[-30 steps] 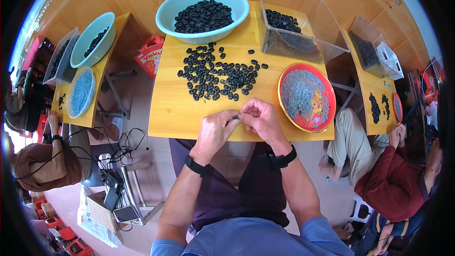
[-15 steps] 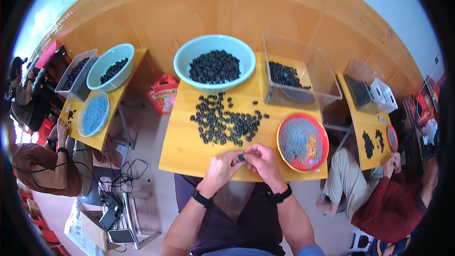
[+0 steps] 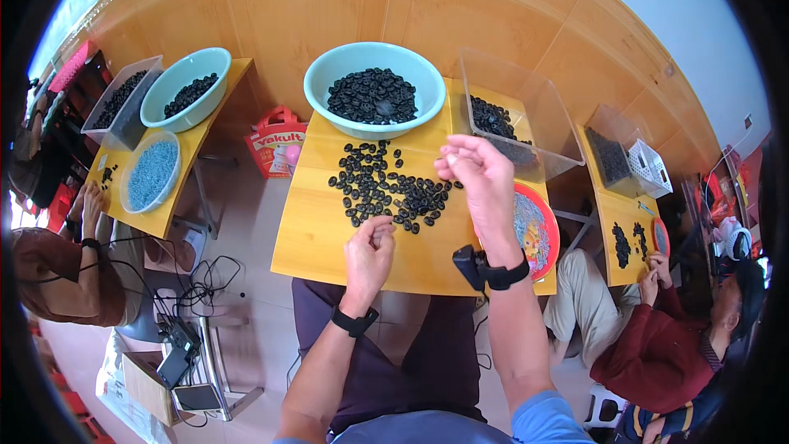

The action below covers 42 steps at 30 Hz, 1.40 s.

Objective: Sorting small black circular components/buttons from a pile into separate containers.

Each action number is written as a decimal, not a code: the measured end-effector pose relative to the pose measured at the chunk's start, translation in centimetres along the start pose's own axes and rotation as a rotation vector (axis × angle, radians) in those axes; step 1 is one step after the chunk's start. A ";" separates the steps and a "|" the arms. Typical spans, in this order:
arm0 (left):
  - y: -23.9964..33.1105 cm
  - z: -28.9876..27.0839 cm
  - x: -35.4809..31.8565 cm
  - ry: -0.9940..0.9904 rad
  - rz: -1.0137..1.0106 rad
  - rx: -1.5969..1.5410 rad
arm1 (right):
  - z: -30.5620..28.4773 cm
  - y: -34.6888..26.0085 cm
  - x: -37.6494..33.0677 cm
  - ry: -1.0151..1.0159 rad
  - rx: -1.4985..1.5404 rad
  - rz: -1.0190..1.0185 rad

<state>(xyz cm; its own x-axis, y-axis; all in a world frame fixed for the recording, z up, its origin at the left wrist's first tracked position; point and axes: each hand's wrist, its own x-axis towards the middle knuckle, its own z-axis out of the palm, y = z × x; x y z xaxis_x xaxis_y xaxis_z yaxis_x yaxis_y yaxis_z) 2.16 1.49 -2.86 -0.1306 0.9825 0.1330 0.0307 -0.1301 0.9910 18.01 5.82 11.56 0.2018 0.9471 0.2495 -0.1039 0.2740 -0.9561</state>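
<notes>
My left hand [image 3: 368, 259] is at the near edge of a spread of small black oval pieces [image 3: 374, 185] on the yellow table. Its fingers are curled in, and whatever they grip is hidden. My right hand [image 3: 485, 185] is raised over the table's right side with loosely bent fingers apart and nothing visible in them. Beyond the spread stands a light-blue basin [image 3: 314, 107] of similar black pieces; a small greyish blur shows over its heap. Partly behind my right wrist is a red bowl [image 3: 552, 226] of thin grey metal bits.
A clear plastic bin [image 3: 546, 127] with black pieces stands at the back right. At side tables, a person in brown [image 3: 70, 275] sits left and a person in dark red [image 3: 657, 353] right. A red carton [image 3: 275, 144] and tangled cables [image 3: 209, 279] lie on the floor at left.
My hands have come apart from around a small dark piece. The right has lifted away, up and to the right; the left has moved forward and left to the black pieces.
</notes>
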 end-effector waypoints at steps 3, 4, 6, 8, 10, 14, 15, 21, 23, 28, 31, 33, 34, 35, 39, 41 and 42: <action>0.2 0.0 0.1 0.028 0.028 -0.004 | -1.5 3.1 -0.7 -0.274 -0.697 0.006; 0.2 0.0 -0.1 0.028 0.034 -0.002 | -1.9 4.5 -1.6 -0.277 -0.701 0.012; 0.1 -0.2 -0.2 0.005 0.006 0.010 | -2.2 6.3 -3.3 -0.367 -1.068 -0.066; 0.2 -0.5 -0.3 -0.020 -0.022 0.028 | -2.1 7.3 -4.5 -0.370 -1.083 -0.037; 0.4 -0.4 -0.4 0.012 0.014 0.045 | -1.6 7.6 -5.3 -0.362 -1.099 -0.011; 0.2 0.0 -0.5 -0.018 0.046 0.057 | -1.8 8.2 -6.2 -0.361 -1.210 -0.038; 0.4 0.2 -0.6 -0.038 0.072 0.084 | -2.0 8.1 -6.4 -0.356 -1.175 -0.023; 0.7 0.2 -0.5 -0.182 0.196 0.214 | -2.1 8.4 -7.4 -0.148 -0.861 -0.035; 0.8 0.3 -0.6 -0.261 0.189 0.203 | -2.4 8.7 -7.5 -0.089 -0.641 0.107; 0.9 0.5 -1.1 -0.219 0.099 0.111 | -2.4 9.5 -8.3 -0.084 -0.299 0.269; 1.0 0.2 -1.0 -0.205 0.170 0.229 | -2.4 9.9 -8.9 -0.091 -0.241 0.310; 0.9 0.1 -1.1 -0.215 0.165 0.244 | -2.4 10.1 -9.1 -0.106 -0.250 0.345; 0.9 0.2 -1.1 -0.217 0.160 0.257 | -2.6 10.2 -9.2 -0.100 -0.250 0.346; 0.6 -0.1 -1.1 -0.216 0.159 0.255 | -2.3 10.0 -9.3 -0.107 -0.239 0.353; 0.7 0.2 -1.1 -0.235 0.157 0.229 | -2.5 10.1 -9.5 -0.091 -0.230 0.337; 0.9 0.2 -1.1 -0.249 0.095 0.228 | -2.7 9.8 -9.9 -0.081 -0.253 0.303; 0.8 0.1 -1.1 -0.247 0.094 0.226 | -2.6 9.4 -10.1 -0.076 -0.274 0.270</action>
<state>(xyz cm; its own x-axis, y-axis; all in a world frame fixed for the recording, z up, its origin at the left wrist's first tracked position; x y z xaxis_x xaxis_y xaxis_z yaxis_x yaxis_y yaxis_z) 2.39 0.33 -2.18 0.1267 0.9737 0.1892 0.2536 -0.2162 0.9429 17.51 -1.57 -0.33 0.1291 0.9915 -0.0156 0.1223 -0.0315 -0.9920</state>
